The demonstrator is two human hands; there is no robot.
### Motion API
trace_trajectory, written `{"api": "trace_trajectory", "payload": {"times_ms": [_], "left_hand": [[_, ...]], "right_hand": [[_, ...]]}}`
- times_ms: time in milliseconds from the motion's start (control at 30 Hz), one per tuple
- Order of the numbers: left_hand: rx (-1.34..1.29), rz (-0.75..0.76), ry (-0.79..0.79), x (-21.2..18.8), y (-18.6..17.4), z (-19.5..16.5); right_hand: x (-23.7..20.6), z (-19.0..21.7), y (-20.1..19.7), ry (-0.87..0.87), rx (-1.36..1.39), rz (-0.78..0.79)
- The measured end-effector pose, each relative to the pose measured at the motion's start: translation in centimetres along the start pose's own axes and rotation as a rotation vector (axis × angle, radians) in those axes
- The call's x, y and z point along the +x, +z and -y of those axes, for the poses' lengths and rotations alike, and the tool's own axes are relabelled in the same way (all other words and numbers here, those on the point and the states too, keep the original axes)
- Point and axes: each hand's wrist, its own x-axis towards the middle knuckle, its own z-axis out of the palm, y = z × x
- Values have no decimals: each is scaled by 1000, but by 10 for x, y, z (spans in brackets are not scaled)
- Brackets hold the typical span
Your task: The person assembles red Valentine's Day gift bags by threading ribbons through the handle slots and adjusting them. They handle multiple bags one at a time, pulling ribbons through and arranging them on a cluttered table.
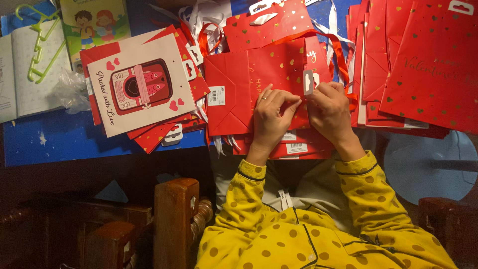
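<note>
My left hand (271,117) and my right hand (329,110) rest on a flat red paper gift bag (259,79) with gold hearts, lying on top of a pile of similar bags. Both hands pinch a small white hanger tag (308,81) at the bag's right edge, where a red ribbon handle (338,55) loops out. A ring shows on my left hand. My sleeves are yellow with brown dots.
A stack of red heart-print bags (423,60) lies at the right. A cream bag with a red picture (139,84) sits on more red bags at the left. Green plastic hangers (37,45), a children's book (94,22), white ribbons (204,17) and a wooden chair (174,219) surround me.
</note>
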Motion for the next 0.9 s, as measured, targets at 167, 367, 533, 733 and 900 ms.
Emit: {"api": "trace_trajectory", "payload": {"times_ms": [167, 367, 533, 733, 900], "left_hand": [[60, 37, 15, -2, -5, -4], [221, 203, 92, -6, -13, -7], [368, 286, 135, -19, -18, -11], [443, 294, 160, -33, -18, -19], [182, 129, 59, -40, -39, -38]], "right_hand": [[-12, 1, 3, 217, 184, -189], [-7, -11, -1, 433, 639, -477], [-8, -3, -11, 345, 541, -438], [-20, 48, -16, 323, 206, -276], [-28, 80, -24, 292, 234, -262]]}}
